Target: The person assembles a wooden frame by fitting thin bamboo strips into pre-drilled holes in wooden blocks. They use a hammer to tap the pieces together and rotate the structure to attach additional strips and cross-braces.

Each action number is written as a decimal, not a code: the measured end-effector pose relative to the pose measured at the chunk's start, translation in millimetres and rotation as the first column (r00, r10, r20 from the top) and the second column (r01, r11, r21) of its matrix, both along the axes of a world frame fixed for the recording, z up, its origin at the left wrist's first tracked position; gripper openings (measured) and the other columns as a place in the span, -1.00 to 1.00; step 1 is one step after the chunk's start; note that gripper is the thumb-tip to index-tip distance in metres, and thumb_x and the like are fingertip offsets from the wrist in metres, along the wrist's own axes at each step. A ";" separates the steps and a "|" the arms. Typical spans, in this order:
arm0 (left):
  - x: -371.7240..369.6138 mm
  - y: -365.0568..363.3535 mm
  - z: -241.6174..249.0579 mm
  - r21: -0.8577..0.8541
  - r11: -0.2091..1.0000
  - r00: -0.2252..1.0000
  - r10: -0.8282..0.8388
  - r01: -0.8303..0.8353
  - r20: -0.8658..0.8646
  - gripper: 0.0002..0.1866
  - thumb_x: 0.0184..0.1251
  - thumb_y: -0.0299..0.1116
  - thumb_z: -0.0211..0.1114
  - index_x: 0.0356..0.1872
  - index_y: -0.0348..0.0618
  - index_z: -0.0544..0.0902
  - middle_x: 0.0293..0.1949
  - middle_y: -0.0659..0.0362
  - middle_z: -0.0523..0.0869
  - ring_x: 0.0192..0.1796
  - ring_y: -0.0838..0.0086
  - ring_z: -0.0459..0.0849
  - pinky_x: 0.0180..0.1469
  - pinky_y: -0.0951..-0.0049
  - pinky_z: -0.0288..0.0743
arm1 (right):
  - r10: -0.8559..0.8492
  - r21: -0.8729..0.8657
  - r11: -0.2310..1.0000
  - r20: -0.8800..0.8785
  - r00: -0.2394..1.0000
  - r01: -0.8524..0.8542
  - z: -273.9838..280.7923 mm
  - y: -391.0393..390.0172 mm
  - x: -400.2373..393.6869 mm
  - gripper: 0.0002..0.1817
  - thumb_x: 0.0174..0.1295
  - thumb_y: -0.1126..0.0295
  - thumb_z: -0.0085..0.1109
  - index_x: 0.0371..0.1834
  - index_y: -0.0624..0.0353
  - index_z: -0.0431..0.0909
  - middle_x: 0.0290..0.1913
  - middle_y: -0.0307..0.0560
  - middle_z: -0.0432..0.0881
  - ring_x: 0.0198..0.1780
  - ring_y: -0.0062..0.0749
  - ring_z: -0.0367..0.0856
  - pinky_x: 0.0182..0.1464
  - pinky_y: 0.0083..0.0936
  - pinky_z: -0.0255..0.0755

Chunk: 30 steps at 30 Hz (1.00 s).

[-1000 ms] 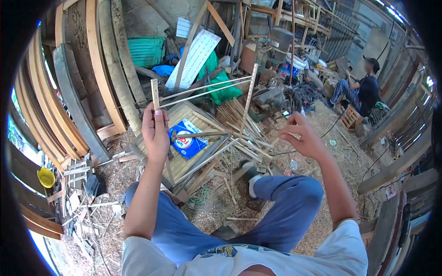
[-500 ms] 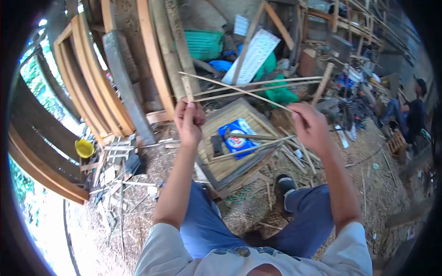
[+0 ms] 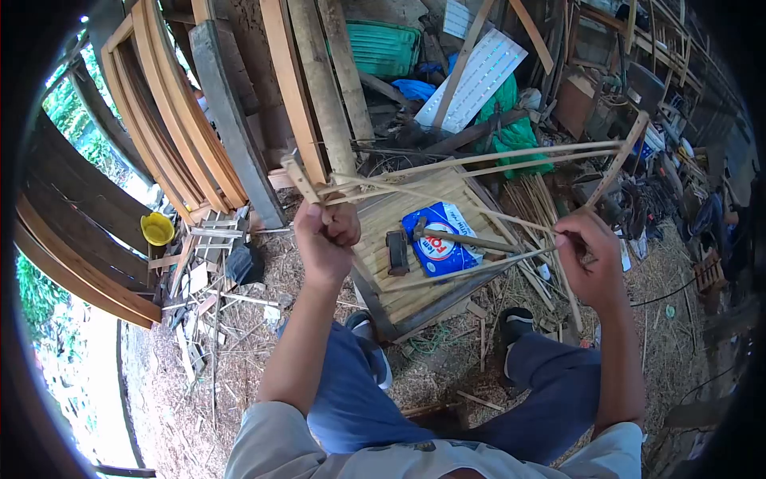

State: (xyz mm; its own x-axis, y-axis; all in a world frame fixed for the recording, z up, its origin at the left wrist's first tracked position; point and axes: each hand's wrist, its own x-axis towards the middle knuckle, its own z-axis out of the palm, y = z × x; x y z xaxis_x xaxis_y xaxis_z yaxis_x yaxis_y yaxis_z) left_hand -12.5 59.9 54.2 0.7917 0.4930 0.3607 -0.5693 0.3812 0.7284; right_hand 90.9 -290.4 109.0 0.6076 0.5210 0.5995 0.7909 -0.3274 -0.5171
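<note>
A light wooden frame of thin sticks [image 3: 495, 164] hangs in front of me, with a short end bar [image 3: 299, 177] at its left and a longer one [image 3: 618, 160] at its right. My left hand [image 3: 325, 231] is closed round the lower part of the left bar. Near the right bar's lower end, my right hand [image 3: 590, 251] pinches a thin stick [image 3: 471, 207] that runs diagonally to the left bar. Below lie a hammer [image 3: 471, 239], a blue and white packet [image 3: 435, 259] and a dark block [image 3: 397, 252] on a low slatted table [image 3: 375, 299].
Planks and posts [image 3: 231, 120] lean at the left, near a yellow bowl [image 3: 157, 229]. Wood scraps [image 3: 199, 303] litter the ground. A green crate [image 3: 383, 48] and green sacking [image 3: 519, 144] lie ahead. A person [image 3: 710, 219] is partly visible at the far right.
The view has shifted, moving the table and background. My right hand is farther right and lower, beside the frame's right bar. The left bar now leans more to the left.
</note>
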 end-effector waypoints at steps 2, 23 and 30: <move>2.3 -0.4 -0.3 0.025 0.999 1.000 -0.021 0.021 -0.008 -0.58 0.41 0.11 0.11 -0.39 -0.03 0.35 -0.62 0.38 0.15 -0.61 0.61 0.09 -0.56 0.53 -0.03 | 0.051 -0.002 0.999 0.059 0.997 -0.051 2.7 6.1 3.4 -0.89 0.23 0.64 0.23 -0.21 0.25 0.62 -0.32 -0.08 0.60 -0.43 -0.38 0.56 -0.38 -0.50 0.38; 7.7 9.6 -18.0 0.136 0.985 0.987 -0.121 0.107 0.101 -0.52 0.57 0.16 -0.17 0.13 0.05 0.49 -0.62 0.38 0.12 -0.63 0.62 0.05 -0.61 0.54 -0.02 | 0.058 0.003 0.998 0.167 0.984 -0.059 7.0 33.1 19.9 -0.77 0.08 0.68 0.26 -0.19 0.21 0.69 -0.29 -0.01 0.65 -0.30 -0.16 0.68 -0.28 -0.35 0.52; -0.4 7.7 -14.9 0.144 0.989 0.996 -0.041 0.029 0.081 -0.58 0.57 0.16 -0.10 0.08 0.07 0.40 -0.64 0.37 0.09 -0.64 0.60 0.07 -0.58 0.51 -0.01 | 0.100 -0.012 0.995 0.079 0.992 -0.099 12.9 41.6 15.3 -0.77 0.14 0.67 0.28 -0.13 0.21 0.70 -0.30 0.00 0.64 -0.32 -0.16 0.66 -0.29 -0.36 0.49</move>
